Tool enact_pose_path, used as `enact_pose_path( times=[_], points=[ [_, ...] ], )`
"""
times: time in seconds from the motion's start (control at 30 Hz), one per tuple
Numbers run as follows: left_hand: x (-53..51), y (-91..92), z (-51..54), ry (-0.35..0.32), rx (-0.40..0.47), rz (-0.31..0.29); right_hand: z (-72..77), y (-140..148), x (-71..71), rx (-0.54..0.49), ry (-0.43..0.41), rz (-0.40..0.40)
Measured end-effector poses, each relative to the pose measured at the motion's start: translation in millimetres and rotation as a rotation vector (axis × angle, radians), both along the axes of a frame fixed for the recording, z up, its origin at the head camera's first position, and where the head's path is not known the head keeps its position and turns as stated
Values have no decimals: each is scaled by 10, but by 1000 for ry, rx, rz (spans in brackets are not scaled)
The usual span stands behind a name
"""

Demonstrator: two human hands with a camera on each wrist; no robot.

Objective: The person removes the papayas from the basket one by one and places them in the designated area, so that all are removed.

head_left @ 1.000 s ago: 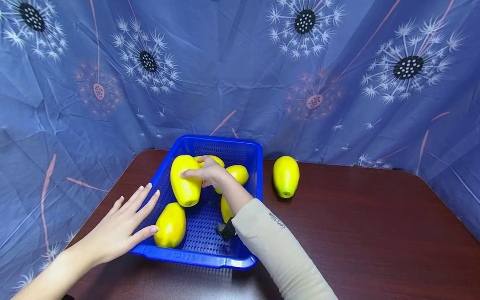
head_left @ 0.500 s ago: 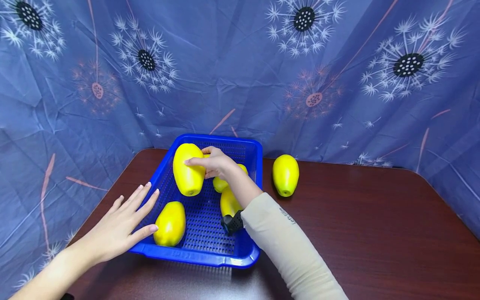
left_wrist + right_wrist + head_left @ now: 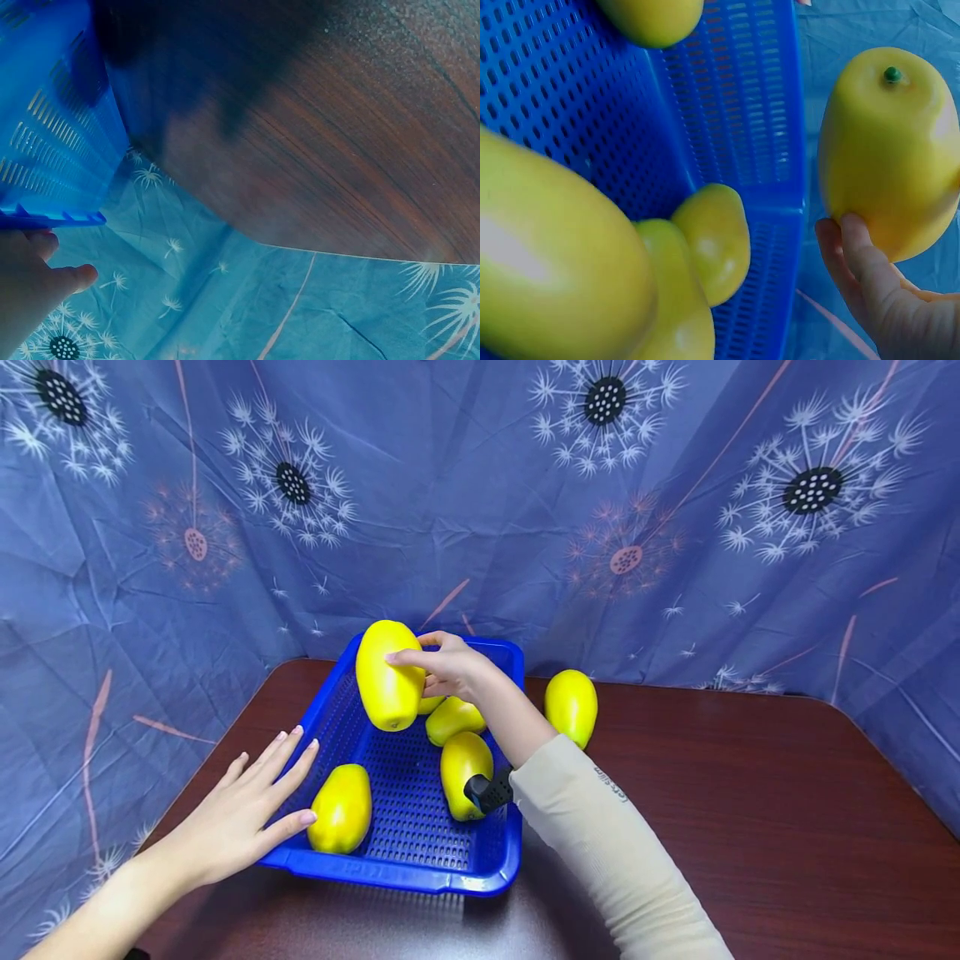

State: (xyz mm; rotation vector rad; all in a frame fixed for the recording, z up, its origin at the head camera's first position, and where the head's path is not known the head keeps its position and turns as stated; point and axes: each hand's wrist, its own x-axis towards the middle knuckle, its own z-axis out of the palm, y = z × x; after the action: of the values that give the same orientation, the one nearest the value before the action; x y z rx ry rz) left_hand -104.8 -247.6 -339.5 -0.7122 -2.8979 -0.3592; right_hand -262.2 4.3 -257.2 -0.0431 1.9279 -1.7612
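Up it goes: the yellow fruit point(image 3: 388, 681) rises higher, gripped by the right hand point(image 3: 456, 667), now clear of the fruits point(image 3: 459, 758) beneath; well apart, the straight-fingered left hand point(image 3: 247, 810) rests beside the blue basket point(image 3: 408, 878), near another fruit point(image 3: 341, 810).

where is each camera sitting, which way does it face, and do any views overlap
Head: on the person's head, facing forward and down at the blue basket and table; left hand, right hand and right sleeve show.
Left wrist: on that wrist, facing the blue basket's wall, table and patterned cloth; part of the left hand shows.
Right wrist: on that wrist, facing into the blue basket; part of the right hand shows, holding a yellow fruit.
Shared: head and right wrist both show that yellow fruit.
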Motion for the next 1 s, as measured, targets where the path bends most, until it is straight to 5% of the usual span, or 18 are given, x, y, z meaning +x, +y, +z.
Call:
enact_pose_path(
  times=[0.4, 1.0],
  points=[
    [7, 4, -24, 21, 0, -2, 142, 312, -34, -48, 11, -2],
    [7, 13, -9, 19, 6, 1, 290, 948, -70, 17, 58, 7]
  ],
)
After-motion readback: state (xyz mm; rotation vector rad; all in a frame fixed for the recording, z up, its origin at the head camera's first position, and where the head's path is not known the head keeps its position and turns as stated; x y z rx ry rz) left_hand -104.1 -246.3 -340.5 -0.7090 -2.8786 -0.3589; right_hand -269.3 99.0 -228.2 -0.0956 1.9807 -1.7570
